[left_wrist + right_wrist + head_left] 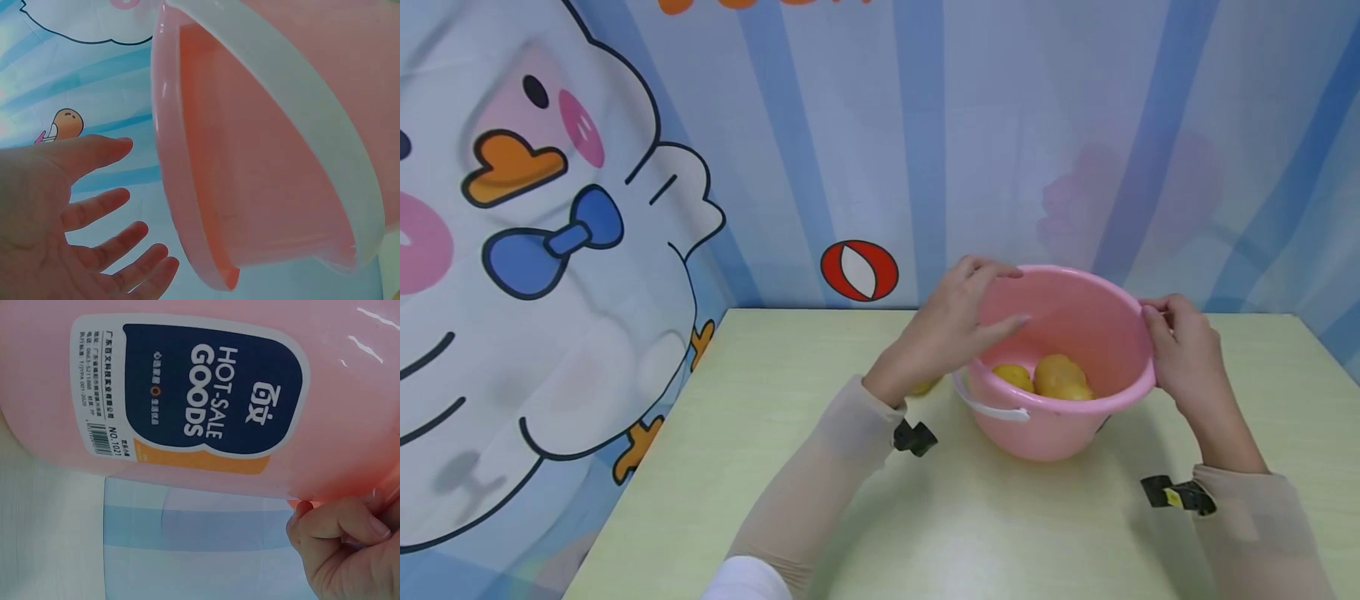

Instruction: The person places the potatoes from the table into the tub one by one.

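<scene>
A pink plastic bucket (1037, 437) stands slightly tilted on the table, its white handle (1000, 410) hanging down on the left. Several yellow, lemon-like fruits (1062, 377) lie inside at the bottom. My right hand (1187, 354) pinches the bucket's right rim between thumb and curled fingers. At the left rim is my left hand (947, 321), fingers spread; in the left wrist view its fingertips stand just apart from the rim. The right wrist view shows a dark blue label (212, 387) on the bucket's side, with the right hand's curled fingers at the rim beside it.
Another yellow piece (925, 387) lies on the pale table (790, 400), mostly hidden behind my left wrist. A blue-striped cloth backdrop (985, 167) with cartoon figures rises behind and to the left of the table.
</scene>
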Demonstrator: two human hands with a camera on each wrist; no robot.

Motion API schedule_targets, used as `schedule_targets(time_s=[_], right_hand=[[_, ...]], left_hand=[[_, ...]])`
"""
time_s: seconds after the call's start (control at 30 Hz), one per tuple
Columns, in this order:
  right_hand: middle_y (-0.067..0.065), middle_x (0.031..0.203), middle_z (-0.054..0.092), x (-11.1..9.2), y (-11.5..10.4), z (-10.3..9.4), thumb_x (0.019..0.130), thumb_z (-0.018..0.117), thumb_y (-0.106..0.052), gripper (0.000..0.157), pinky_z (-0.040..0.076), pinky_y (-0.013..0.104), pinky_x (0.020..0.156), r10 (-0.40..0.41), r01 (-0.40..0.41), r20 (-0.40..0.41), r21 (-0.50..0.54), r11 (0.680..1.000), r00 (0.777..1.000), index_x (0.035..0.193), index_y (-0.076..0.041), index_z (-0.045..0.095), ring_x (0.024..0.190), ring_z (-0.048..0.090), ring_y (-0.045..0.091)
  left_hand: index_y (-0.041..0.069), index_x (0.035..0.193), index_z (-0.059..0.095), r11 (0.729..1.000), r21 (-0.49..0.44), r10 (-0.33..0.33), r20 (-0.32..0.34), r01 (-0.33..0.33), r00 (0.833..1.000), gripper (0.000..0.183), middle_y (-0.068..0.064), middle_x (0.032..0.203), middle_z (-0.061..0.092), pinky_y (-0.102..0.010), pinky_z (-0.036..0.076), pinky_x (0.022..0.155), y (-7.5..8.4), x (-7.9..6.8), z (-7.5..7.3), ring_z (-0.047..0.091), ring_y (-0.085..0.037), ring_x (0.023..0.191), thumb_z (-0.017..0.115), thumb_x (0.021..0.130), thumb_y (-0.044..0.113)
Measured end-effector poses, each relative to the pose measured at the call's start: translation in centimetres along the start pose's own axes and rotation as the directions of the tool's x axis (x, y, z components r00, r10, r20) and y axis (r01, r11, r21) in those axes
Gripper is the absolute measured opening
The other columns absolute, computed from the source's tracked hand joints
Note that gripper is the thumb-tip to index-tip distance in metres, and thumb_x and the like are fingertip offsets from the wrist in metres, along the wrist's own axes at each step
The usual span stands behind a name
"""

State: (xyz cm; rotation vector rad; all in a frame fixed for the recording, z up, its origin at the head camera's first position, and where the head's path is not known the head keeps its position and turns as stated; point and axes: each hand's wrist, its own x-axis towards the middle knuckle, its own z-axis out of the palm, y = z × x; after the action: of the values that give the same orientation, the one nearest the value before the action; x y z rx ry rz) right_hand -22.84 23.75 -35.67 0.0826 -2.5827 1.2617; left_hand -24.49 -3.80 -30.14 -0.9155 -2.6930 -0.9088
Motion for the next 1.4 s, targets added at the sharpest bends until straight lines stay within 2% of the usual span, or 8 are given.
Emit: schedule_targets(time_s=[0.23,0.57,1.07,1.4], right_hand=[[0.034,0.117,0.053,0.0,-0.2,0.0,0.109,0.031,-0.033,0.053,0.053,0.030,0.047,0.002,-0.002,0.002,-0.003,1.000,1.000,0.134,0.012,0.045,0.062,0.059,0.015],[0.034,0.117,0.053,-0.1,-0.2,0.0,0.109,0.031,-0.032,0.052,0.053,0.030,0.047,0.009,-0.009,-0.002,0.001,1.000,1.000,0.133,0.012,0.045,0.064,0.060,0.017],[0.034,0.118,0.053,0.1,-0.1,0.2,0.109,0.031,-0.033,0.053,0.053,0.029,0.048,0.025,-0.025,0.005,0.004,1.000,1.000,0.136,0.012,0.044,0.065,0.060,0.016],[0.035,0.117,0.053,0.2,-0.1,0.2,0.109,0.030,-0.033,0.054,0.053,0.029,0.047,0.023,-0.023,0.001,0.001,1.000,1.000,0.136,0.012,0.045,0.064,0.060,0.015]], left_hand=[[0.017,0.140,0.052,1.000,0.002,-0.018,-0.011,0.018,1.000,0.052,-0.001,0.140,0.045,-0.033,0.049,0.096,-0.6,-0.3,-0.4,0.042,-0.015,0.125,0.067,0.095,0.038],[0.015,0.140,0.053,1.000,-0.023,-0.007,-0.030,0.006,1.000,0.052,-0.003,0.138,0.046,-0.034,0.051,0.092,-1.5,-0.8,-0.8,0.046,-0.021,0.124,0.067,0.095,0.038],[0.015,0.140,0.053,0.998,-0.026,-0.053,-0.048,0.052,0.997,0.051,-0.001,0.141,0.047,-0.038,0.049,0.098,-2.3,-1.6,-1.0,0.043,-0.016,0.128,0.067,0.096,0.036],[0.017,0.140,0.054,0.997,-0.036,-0.072,-0.071,0.069,0.995,0.049,-0.001,0.139,0.048,-0.036,0.051,0.092,-3.0,-2.1,-1.2,0.047,-0.016,0.121,0.064,0.097,0.039]])
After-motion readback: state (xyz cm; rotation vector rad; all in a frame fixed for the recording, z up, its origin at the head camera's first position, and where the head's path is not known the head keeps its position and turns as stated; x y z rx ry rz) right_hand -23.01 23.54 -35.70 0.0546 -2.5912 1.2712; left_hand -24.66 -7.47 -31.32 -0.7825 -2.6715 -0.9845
